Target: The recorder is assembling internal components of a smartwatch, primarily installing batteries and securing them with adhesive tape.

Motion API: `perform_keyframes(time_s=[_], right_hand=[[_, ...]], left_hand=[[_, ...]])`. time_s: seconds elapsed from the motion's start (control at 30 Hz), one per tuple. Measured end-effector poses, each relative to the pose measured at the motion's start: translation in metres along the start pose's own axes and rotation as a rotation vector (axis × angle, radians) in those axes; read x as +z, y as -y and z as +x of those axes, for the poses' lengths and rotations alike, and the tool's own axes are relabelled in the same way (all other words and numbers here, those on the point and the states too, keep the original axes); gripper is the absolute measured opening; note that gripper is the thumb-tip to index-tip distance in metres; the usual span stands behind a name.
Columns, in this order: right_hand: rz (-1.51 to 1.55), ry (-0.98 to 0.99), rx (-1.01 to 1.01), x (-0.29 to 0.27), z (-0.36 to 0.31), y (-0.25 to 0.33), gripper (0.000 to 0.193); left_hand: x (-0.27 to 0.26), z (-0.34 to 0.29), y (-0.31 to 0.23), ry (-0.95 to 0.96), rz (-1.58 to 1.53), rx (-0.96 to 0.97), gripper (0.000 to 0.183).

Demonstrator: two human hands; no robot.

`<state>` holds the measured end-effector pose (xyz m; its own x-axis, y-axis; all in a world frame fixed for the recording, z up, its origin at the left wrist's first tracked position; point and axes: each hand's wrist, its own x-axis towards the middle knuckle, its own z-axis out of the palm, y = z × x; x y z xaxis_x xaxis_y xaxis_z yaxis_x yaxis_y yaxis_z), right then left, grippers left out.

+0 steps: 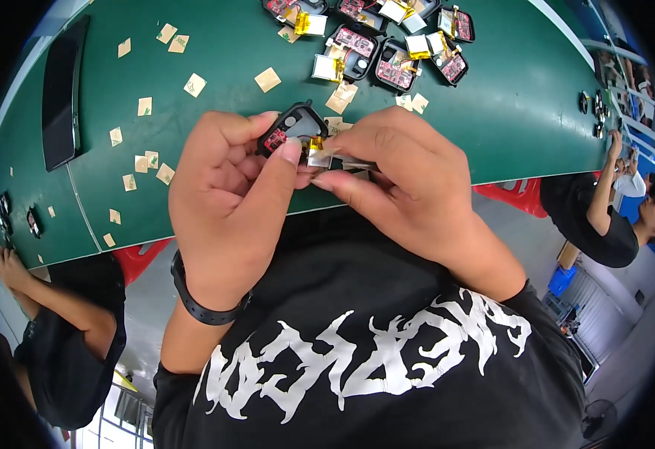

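My left hand [226,194], with a black band on its wrist, grips a small black plastic housing [305,118] by its edge. Inside the housing shows a red circuit board [273,141], and the left thumb presses beside it. At the housing's near right side, my right hand [406,168] pinches a small silver battery [318,158] with yellow tape on its end. A thin grey strip or tool [356,164] shows between the right fingers; its kind is unclear. The right fingers partly hide the battery.
Several open black housings [354,51] with red boards and silver batteries lie on the green table [223,45] at the far side. Tan paper squares [267,79] are scattered about. A black flat panel [64,93] lies at left. Co-workers [593,217] sit on both sides.
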<state>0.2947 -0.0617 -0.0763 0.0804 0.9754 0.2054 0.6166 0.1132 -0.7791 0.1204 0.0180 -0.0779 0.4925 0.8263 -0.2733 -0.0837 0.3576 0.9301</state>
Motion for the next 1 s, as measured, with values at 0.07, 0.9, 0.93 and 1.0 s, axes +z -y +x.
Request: perform_keyframes(time_s=[0.07,0.9,0.93,1.0], right_hand=[[-0.032,0.011,-0.072,0.0,0.001,-0.001,0.036],[0.269,-0.052,0.299,0.004,0.012,0.014,0.008],[0.215,-0.03,0.262,0.004,0.014,0.013,0.008],[0.288,-0.037,0.343,0.007,0.015,0.016,0.008]], left_hand=[[0.001,0.0,-0.001,-0.012,0.029,0.014,0.019],[0.0,0.002,-0.003,0.061,0.008,0.029,0.023],[-0.001,0.001,-0.001,0.07,0.0,0.03,0.024],[-0.002,0.001,-0.001,0.073,-0.01,0.033,0.026]])
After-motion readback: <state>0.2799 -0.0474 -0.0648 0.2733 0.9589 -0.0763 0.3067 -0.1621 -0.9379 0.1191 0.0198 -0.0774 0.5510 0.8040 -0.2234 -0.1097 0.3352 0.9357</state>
